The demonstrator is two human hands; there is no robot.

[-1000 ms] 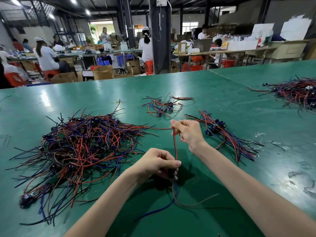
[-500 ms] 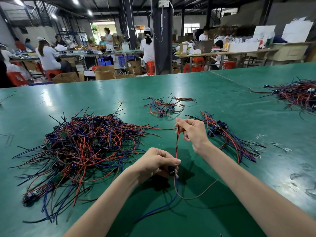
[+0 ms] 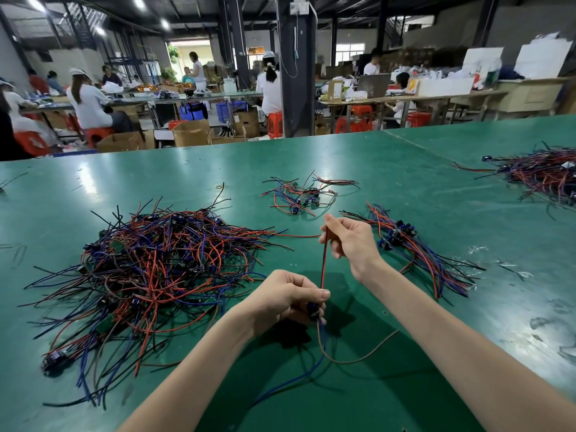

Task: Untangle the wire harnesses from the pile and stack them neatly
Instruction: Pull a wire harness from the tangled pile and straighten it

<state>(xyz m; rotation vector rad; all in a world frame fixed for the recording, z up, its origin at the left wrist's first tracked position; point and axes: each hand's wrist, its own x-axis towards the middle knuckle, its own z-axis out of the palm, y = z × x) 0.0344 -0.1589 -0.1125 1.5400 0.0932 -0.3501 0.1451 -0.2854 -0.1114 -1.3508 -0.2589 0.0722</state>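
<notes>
Wire harness [image 3: 322, 339] hangs above the green counter [image 3: 405, 182], my left hand [image 3: 286, 299] gripping what looks like its dark connector [image 3: 313, 310], my right hand [image 3: 352, 241] pinching its red lead [image 3: 324, 260] taut, between tangled pile [image 3: 156, 263] on my left and neat stack [image 3: 414, 254] on my right.

Green table [image 3: 405, 169], dark pillar [image 3: 296, 73], ceiling lights [image 3: 138, 1]

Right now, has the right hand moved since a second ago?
Yes, slightly: the right hand has drifted outward and rightward, nearer the sorted harness stack, pinching the red wire.
</notes>
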